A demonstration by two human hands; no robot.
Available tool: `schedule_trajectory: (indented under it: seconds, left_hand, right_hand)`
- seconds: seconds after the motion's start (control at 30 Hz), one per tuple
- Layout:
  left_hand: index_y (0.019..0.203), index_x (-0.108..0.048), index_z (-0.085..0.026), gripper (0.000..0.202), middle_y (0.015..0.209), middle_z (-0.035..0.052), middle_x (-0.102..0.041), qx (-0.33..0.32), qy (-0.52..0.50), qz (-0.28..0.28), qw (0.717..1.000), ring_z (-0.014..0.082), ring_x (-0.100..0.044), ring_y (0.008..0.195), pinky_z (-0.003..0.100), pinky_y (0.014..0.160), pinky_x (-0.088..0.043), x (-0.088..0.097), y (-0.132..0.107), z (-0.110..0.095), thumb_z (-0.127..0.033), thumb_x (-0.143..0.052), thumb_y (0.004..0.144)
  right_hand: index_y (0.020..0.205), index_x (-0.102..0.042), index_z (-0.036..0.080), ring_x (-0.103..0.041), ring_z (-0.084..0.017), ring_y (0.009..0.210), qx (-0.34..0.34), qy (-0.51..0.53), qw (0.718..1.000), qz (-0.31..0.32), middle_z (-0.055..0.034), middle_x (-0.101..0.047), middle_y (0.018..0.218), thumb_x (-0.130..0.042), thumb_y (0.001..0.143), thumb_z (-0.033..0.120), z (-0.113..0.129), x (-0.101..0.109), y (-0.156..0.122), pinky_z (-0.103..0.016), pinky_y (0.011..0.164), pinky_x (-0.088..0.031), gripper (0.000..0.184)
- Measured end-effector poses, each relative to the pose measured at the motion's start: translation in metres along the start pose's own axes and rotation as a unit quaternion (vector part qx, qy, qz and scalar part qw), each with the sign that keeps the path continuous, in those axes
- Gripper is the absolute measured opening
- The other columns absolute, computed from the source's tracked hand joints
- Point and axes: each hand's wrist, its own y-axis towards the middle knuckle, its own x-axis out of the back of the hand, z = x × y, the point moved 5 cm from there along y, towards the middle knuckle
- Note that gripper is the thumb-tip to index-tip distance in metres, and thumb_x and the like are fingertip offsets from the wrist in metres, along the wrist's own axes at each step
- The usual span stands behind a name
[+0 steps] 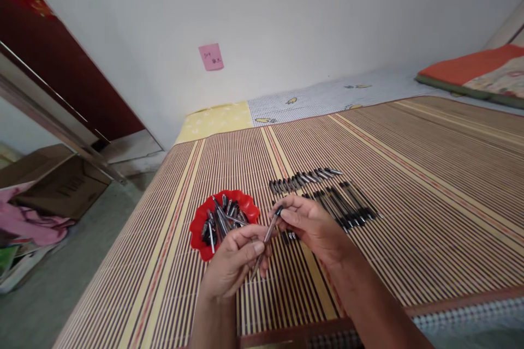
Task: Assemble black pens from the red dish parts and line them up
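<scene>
Both hands meet over a striped bamboo mat and share one slim pen. My left hand pinches the pen's lower barrel. My right hand grips its upper end, where a dark tip or cap shows. Just left of the hands sits a red scalloped dish holding several loose pen parts. Beyond the right hand, several dark pens lie side by side in a row, and a shorter row of pen caps or tips lies behind them.
The mat covers a bed against a white wall with a pink note. A folded orange blanket lies at the far right. To the left, on the floor, are a cardboard box and pink cloth. The bed's wooden edge runs near me.
</scene>
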Motion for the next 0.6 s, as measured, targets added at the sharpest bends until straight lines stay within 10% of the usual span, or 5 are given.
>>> schedule_trajectory:
  seconds: [0.6]
  left_hand:
    - [0.103, -0.074, -0.017, 0.025, 0.066, -0.0012, -0.058, -0.011, 0.156, -0.048, 0.987, 0.0085, -0.055, 0.057, 0.02, 0.053, -0.043, -0.008, 0.003, -0.001, -0.026, -0.078, 0.08]
  right_hand:
    - [0.072, -0.058, 0.02, -0.044, -0.011, 0.057, 0.019, -0.23, 0.973, -0.004, 0.0047, -0.05, 0.062, -0.069, 0.087, 0.039, 0.019, 0.006, -0.003, -0.027, 0.056, -0.035, 0.026]
